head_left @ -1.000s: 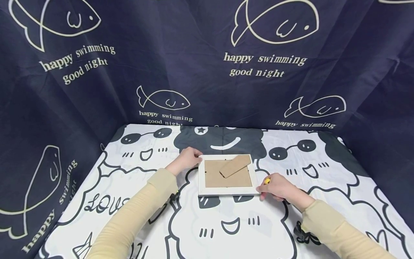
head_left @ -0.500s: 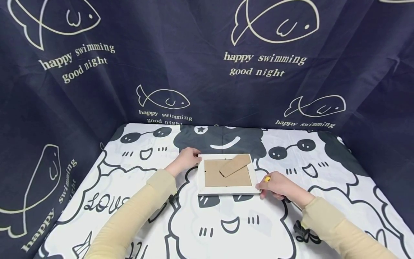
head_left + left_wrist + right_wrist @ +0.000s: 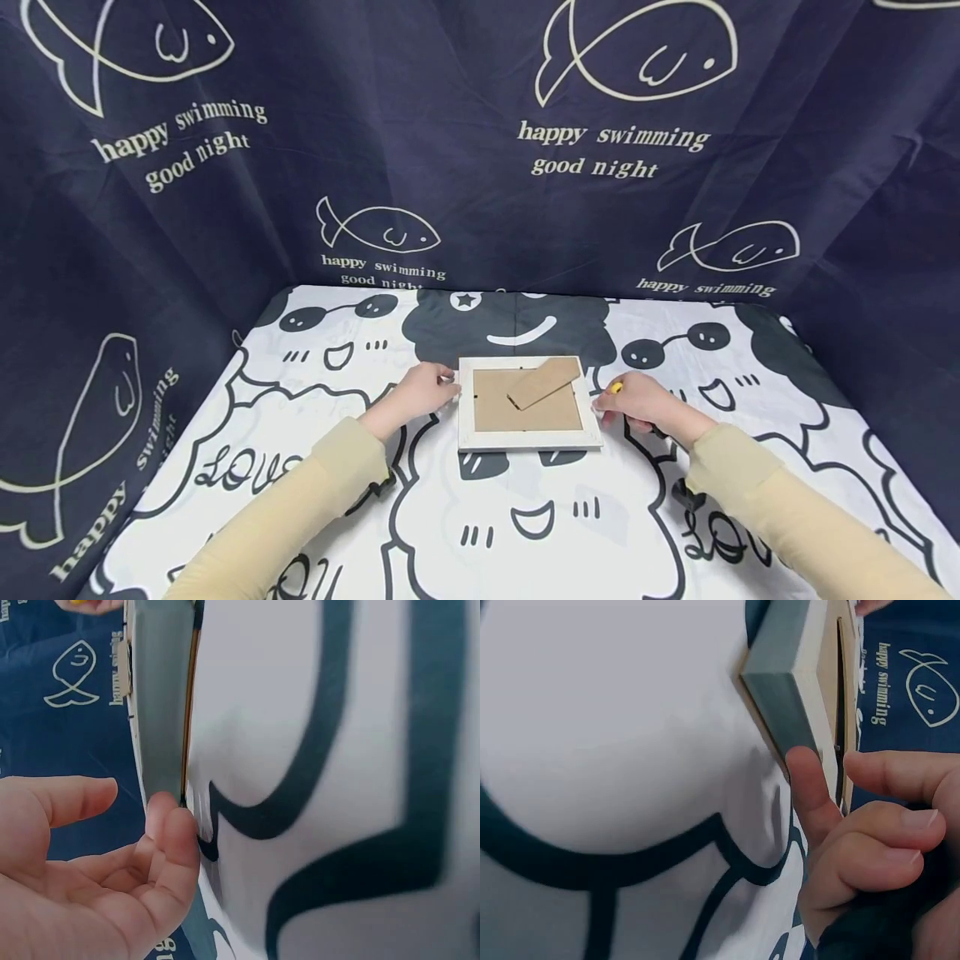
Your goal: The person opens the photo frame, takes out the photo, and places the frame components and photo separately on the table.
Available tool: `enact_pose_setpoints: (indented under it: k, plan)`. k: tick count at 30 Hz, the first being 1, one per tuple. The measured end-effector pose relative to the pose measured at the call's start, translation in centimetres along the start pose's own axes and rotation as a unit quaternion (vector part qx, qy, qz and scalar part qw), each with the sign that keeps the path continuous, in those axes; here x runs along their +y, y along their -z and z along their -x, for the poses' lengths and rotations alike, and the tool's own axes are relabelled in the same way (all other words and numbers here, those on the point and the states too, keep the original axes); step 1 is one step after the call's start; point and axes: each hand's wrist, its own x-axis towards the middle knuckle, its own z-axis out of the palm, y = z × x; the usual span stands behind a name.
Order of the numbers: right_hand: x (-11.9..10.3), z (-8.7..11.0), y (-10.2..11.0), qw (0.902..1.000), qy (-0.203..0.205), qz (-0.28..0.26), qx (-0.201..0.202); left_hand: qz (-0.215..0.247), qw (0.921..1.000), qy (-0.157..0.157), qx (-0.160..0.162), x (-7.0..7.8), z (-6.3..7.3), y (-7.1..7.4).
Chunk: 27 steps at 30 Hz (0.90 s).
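Note:
A white picture frame (image 3: 529, 440) lies face down on the cloth, its brown backing board (image 3: 491, 408) and slanted cardboard stand (image 3: 546, 385) uppermost. My left hand (image 3: 415, 393) is at its left edge. In the left wrist view the fingertips (image 3: 178, 829) touch the frame's side, while the thumb is held apart. At the right edge is my right hand (image 3: 641, 402), its index finger (image 3: 810, 780) against the frame's side. Its other fingers curl round a dark-bodied tool (image 3: 877, 926) with a yellow end (image 3: 617, 388); the grip hides most of it, so its kind is unclear.
A white cloth (image 3: 592, 550) with black cartoon drawings covers the table. Behind it and at the sides hangs a navy curtain (image 3: 480, 167) printed with fish and words.
Both hands have slid along the frame's sides: the left from the upper left corner toward the body, the right from the lower right corner away from it. The frame has barely moved.

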Motion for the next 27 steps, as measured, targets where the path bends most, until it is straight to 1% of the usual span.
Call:
enact_pose_setpoints:
  k: [4, 7, 13, 16, 22, 27]
  plan:
    - [-0.3, -0.8, 0.5, 1.0000, 0.007, -0.003, 0.004, 0.006, 0.9999, 0.005, -0.011, -0.2, 1.1, -0.2]
    - [-0.4, -1.6, 0.9, 0.9999, 0.012, 0.005, 0.009, 0.013, 0.9998, -0.001, -0.014, -0.2, 2.0, -0.3]
    - [-0.8, -3.2, 1.6, 0.9999, 0.006, -0.010, 0.005, 0.021, 0.9996, -0.001, -0.022, -0.2, 3.5, -1.0]
    - [-0.9, -3.8, 1.6, 0.9998, 0.004, -0.021, 0.005, 0.022, 0.9993, -0.003, -0.029, -0.2, 4.0, -1.4]
    - [-0.8, -4.6, 1.4, 0.9995, 0.007, -0.028, 0.014, 0.027, 0.9983, -0.027, -0.043, 0.3, 4.8, -1.9]
    - [-0.7, -5.2, 1.4, 0.9987, 0.011, -0.048, 0.012, 0.026, 0.9981, -0.035, -0.043, 0.4, 5.2, -2.1]
